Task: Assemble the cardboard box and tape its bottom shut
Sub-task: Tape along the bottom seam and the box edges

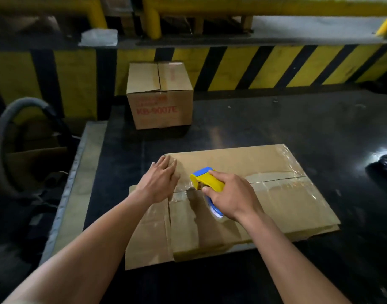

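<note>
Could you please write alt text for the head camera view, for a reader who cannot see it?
A right hand runs a yellow and blue tape dispenser along the centre seam of a cardboard box while the left hand presses it flat. A second, printed box stands behind on the dark table.

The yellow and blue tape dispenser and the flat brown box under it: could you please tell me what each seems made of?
The yellow and blue tape dispenser looks like smooth moulded plastic with a slight sheen. The flat brown box looks like matt cardboard, creased, with glossy clear tape along its seam.
</note>
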